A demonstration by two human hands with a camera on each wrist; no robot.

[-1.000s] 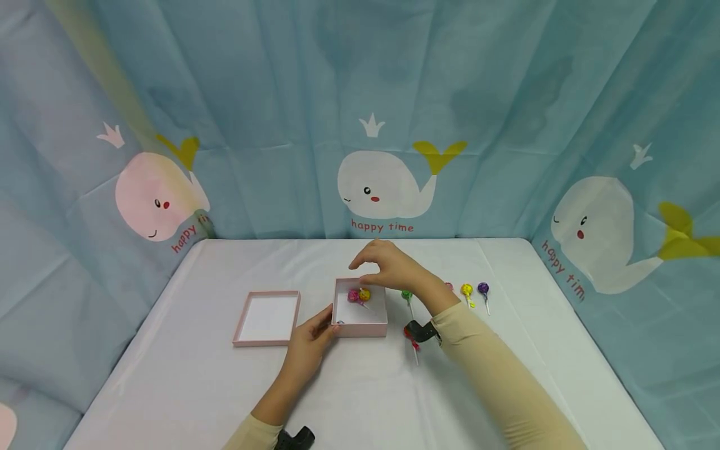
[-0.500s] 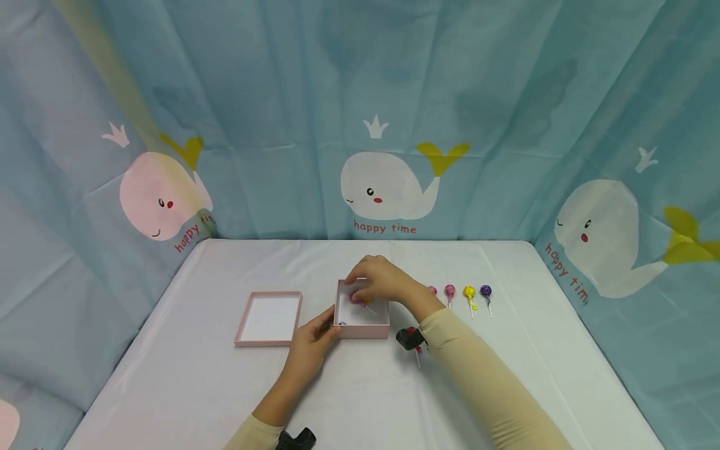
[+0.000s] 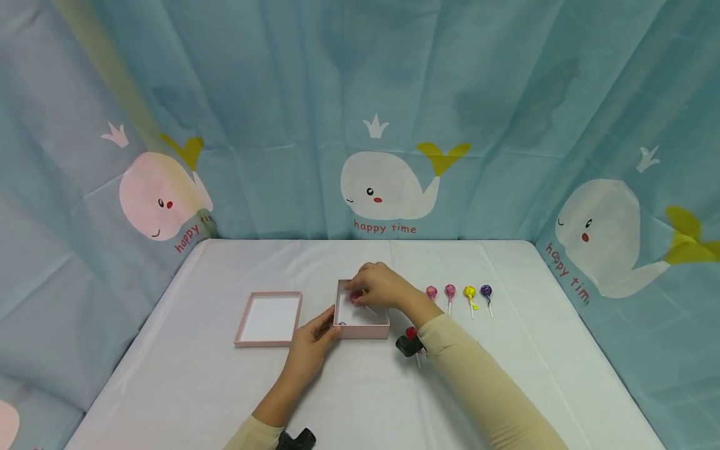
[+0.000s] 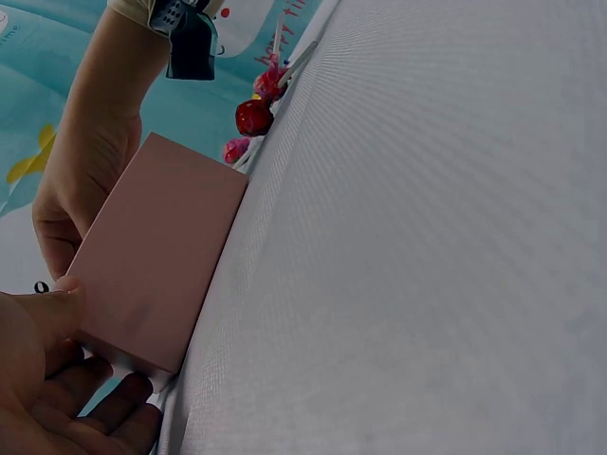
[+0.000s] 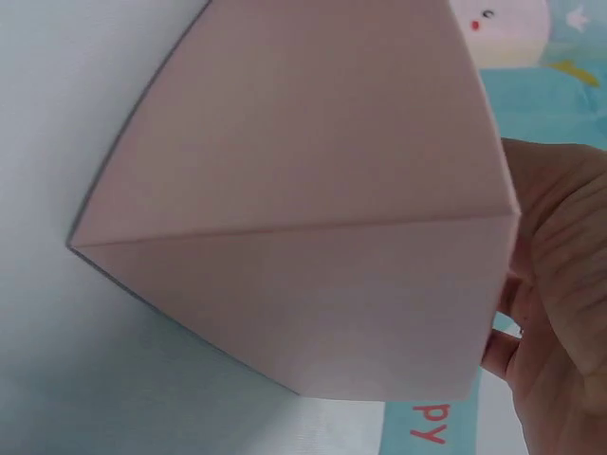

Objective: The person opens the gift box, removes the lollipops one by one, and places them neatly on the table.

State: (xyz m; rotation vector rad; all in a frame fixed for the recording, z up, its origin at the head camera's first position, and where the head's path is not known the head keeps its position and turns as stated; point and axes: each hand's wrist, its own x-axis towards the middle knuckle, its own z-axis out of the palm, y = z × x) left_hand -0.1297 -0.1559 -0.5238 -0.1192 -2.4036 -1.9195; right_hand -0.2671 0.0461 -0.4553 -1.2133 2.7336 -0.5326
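The open pink box (image 3: 362, 332) stands mid-table with a white inside. My left hand (image 3: 307, 345) grips its near left corner, with the thumb (image 4: 59, 296) on the rim and fingers along the side. Inside the box, my right hand (image 3: 379, 286) has its fingers bent around a yellow lollipop (image 3: 364, 291), mostly hidden behind them. Under the fingertips lies a pink lollipop (image 3: 355, 297), and a white stick (image 3: 372, 310) shows below. From the right wrist, the box walls (image 5: 294, 303) block the fingertips.
A shallow pink lid (image 3: 240, 345) lies left of the box. To the right, two pink lollipops (image 3: 450, 290), a yellow one (image 3: 469, 292) and a purple one (image 3: 486, 290) stand in a row. A red lollipop (image 3: 411, 332) lies nearer, partly behind the right wrist's camera.
My right hand has come down from above the box's far edge into it, and its fingers have closed in on the lollipops. The left hand keeps its hold on the box.
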